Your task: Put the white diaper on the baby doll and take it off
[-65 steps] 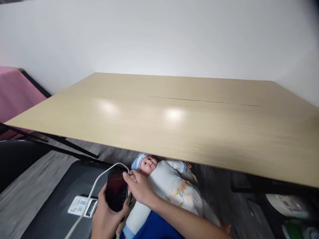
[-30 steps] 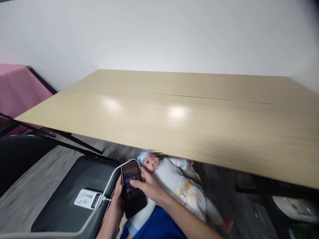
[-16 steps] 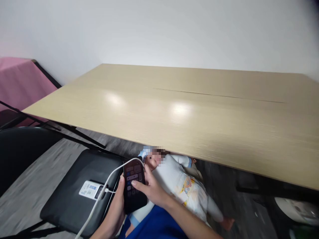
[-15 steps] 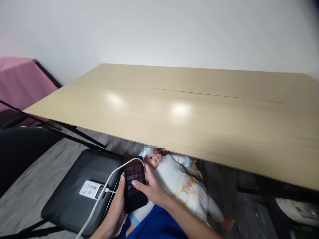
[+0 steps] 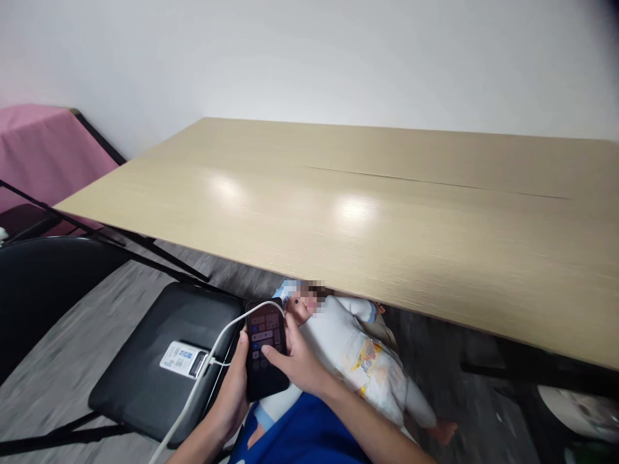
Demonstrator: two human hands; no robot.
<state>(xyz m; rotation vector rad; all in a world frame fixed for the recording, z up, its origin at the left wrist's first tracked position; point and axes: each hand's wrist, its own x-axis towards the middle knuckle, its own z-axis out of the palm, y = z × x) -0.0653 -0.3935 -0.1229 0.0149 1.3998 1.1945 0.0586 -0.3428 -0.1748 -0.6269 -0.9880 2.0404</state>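
Observation:
A dark smartphone (image 5: pixel 267 380) with a lit screen of tiles is held upright between my two hands, above my lap. My left hand (image 5: pixel 238 377) is closed round its left edge. My right hand (image 5: pixel 300 357) grips the right edge, its thumb on the screen. A white cable (image 5: pixel 193 393) loops over the phone's top. Just beyond my right hand lies a baby doll (image 5: pixel 333 335) in white clothes and a patterned diaper, across my lap. The table edge partly hides the doll's head.
A light wooden table (image 5: pixel 387 251) spans the view ahead, against a white wall. On the black chair (image 5: pixel 145 399) at left lies a white device (image 5: pixel 181 359) with a cable plugged in. A pink cloth (image 5: pixel 53 154) hangs at far left. A round white object (image 5: pixel 575 412) sits at lower right.
The view has shifted slightly, so the table, chair and doll sit a little differently in frame. Both hands still hold the phone, with the right thumb on its screen.

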